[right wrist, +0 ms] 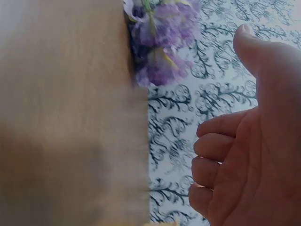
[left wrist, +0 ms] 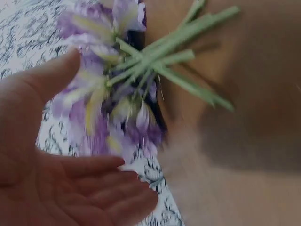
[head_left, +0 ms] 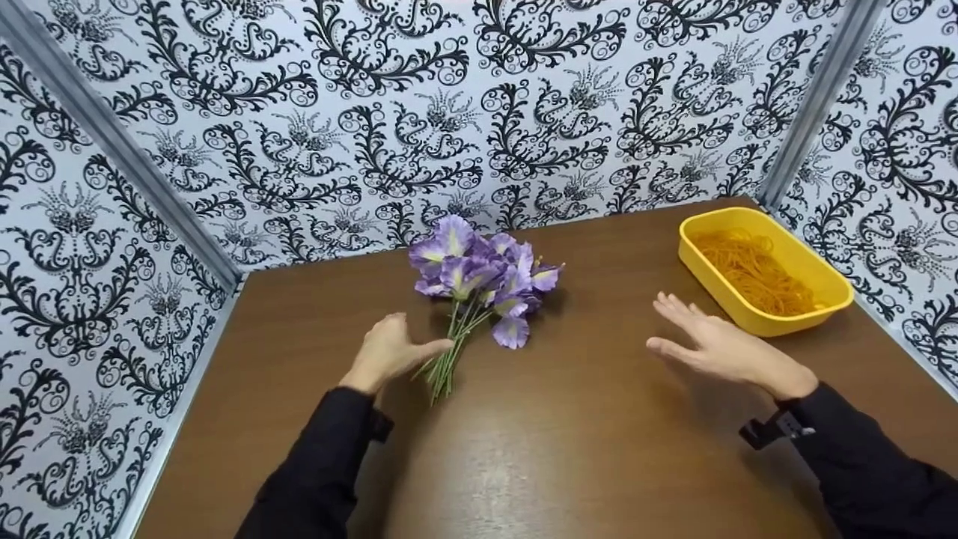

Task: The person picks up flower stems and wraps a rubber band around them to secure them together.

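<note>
A bunch of purple artificial irises (head_left: 479, 273) lies on the brown table, blooms toward the back wall and green stems (head_left: 447, 367) toward the front. Beside the stems is my left hand (head_left: 389, 348), its thumb reaching over them in the head view. The left wrist view has the thumb and fingers (left wrist: 94, 188) spread apart, with the flowers beyond them and nothing in the palm. My right hand (head_left: 718, 348) hovers over the table at the right, fingers extended and thumb apart, near the yellow tub. In the right wrist view its palm (right wrist: 244, 169) holds nothing.
A yellow plastic tub (head_left: 797, 323) stands at the back right, holding a tangle of orange rubber bands (head_left: 756, 273). Black-and-white patterned panels (head_left: 419, 135) wall in the table (head_left: 561, 449) at the back and both sides.
</note>
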### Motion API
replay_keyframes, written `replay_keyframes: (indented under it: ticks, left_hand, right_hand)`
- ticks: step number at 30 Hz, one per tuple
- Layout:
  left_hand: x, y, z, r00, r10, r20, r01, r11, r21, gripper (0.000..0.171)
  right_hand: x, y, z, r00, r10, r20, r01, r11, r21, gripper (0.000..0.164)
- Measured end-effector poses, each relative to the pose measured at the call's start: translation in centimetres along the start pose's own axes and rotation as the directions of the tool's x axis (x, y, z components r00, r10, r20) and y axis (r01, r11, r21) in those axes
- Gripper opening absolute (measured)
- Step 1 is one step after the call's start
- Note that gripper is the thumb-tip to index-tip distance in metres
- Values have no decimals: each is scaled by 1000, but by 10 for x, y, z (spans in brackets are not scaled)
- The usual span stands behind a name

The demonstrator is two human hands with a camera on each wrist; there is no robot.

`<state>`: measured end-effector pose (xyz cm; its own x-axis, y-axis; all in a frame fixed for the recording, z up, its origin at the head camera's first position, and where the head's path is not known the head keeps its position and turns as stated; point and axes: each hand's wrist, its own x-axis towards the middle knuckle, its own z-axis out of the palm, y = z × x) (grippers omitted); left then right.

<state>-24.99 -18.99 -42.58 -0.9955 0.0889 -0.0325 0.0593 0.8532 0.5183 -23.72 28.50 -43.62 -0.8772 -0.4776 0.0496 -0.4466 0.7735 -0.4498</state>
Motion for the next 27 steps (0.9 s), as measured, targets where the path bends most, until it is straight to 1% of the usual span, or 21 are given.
replay_keyframes:
  ticks: [1, 3, 5, 6, 8, 11, 12, 16, 20, 24, 27]
  left_hand:
    - [4, 6, 4, 999, -31, 23, 31, 1000, 0, 86]
    - [11, 18, 13, 993, -93, 77, 92, 996, 14, 89]
    - [18, 29, 22, 983, -136, 127, 133, 991, 35, 96]
    - [22, 34, 26, 980, -150, 134, 145, 988, 50, 100]
    - [28, 43, 32, 978, -167, 127, 157, 984, 81, 109]
    - [36, 53, 39, 978, -184, 103, 174, 980, 97, 113]
    - [39, 55, 41, 978, -186, 93, 177, 979, 96, 114]
    - [46, 62, 46, 974, -213, 74, 210, 977, 47, 115]
    - [54, 66, 50, 971, -228, 77, 227, 974, 29, 107]
    - [62, 66, 54, 967, -243, 73, 240, 970, 42, 99]
    - [65, 66, 55, 965, -256, 59, 254, 967, 29, 90]
  right_hand:
    - [1, -1, 3, 1000, 3, 11, -3, 1000, -1, 76]
    - [3, -5, 8, 1000, -5, 26, 5, 1000, 1, 76]
    - [5, -9, 13, 999, -11, 32, 11, 1000, 10, 76]
    - [6, -10, 16, 999, -15, 34, 15, 1000, 19, 77]
    - [9, -14, 20, 999, -22, 40, 21, 999, 30, 79]
    - [10, -16, 25, 998, -8, 59, 6, 999, 32, 84]
    - [10, -16, 26, 998, -5, 67, 3, 1000, 30, 85]
    - [11, -16, 34, 994, 7, 114, -11, 999, 31, 89]
    - [16, -18, 42, 984, -1, 176, -9, 998, 56, 92]
    - [24, -24, 47, 977, 5, 214, -23, 996, 83, 92]
    - [30, -29, 52, 973, -3, 232, -21, 995, 100, 92]
